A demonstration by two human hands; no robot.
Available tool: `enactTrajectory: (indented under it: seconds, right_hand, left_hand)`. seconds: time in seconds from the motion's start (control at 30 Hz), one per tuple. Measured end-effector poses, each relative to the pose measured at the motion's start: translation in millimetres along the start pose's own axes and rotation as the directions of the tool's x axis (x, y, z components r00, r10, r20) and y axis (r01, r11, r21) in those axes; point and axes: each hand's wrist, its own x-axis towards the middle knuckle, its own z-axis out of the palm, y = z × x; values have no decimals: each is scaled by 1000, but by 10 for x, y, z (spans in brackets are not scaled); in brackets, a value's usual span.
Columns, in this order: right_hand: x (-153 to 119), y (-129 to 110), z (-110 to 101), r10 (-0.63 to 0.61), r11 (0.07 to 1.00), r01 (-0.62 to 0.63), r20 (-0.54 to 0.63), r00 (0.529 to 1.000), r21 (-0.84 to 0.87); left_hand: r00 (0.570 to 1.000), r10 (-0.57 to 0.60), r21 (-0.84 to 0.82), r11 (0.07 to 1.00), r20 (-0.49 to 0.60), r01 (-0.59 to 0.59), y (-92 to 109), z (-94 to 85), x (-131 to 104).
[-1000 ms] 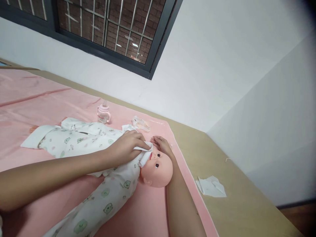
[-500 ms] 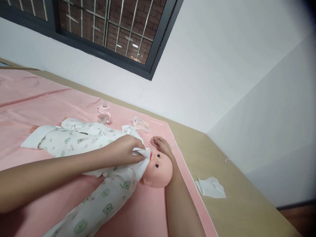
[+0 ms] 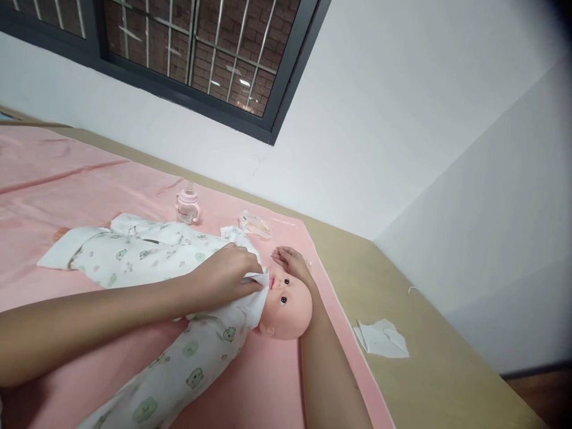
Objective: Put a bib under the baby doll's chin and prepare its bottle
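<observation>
A bald baby doll [image 3: 292, 310] lies on its back on a pink sheet, dressed in white clothes [image 3: 152, 250] with green animal prints. My left hand [image 3: 235, 271] pinches a white cloth [image 3: 255, 286] at the doll's neck, just below its mouth. Beyond the doll's head rests my right hand [image 3: 290, 261], palm up with fingers stretched out and nothing on them; its forearm runs along the top of the head. One long printed sleeve [image 3: 192, 369] reaches toward the bottom edge of the view.
The pink sheet [image 3: 268, 381] covers most of a wooden surface [image 3: 429, 363]. A pink-handled baby bottle [image 3: 188, 207] stands behind the doll, near a clear plastic packet [image 3: 254, 226]. A folded white cloth [image 3: 382, 338] lies at right. Behind are a wall and barred window.
My left hand has shifted slightly left with the cloth, and more of the doll's mouth shows. My right hand has stayed still.
</observation>
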Motion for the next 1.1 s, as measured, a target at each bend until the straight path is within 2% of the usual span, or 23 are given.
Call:
enactTrajectory:
  seconds: [0.37, 0.6, 1.1]
  right_hand:
    - [-20, -22, 13, 10, 1000, -10, -9, 1000, 4]
    - [-29, -30, 22, 8, 1000, -8, -14, 1000, 1]
    - [-3, -12, 14, 23, 1000, -23, -24, 999, 0]
  left_hand:
    - [999, 27, 74, 997, -30, -25, -27, 0, 5]
    - [997, 32, 28, 999, -66, -30, -52, 5, 16]
    - [999, 26, 107, 994, -42, -21, -82, 38, 14]
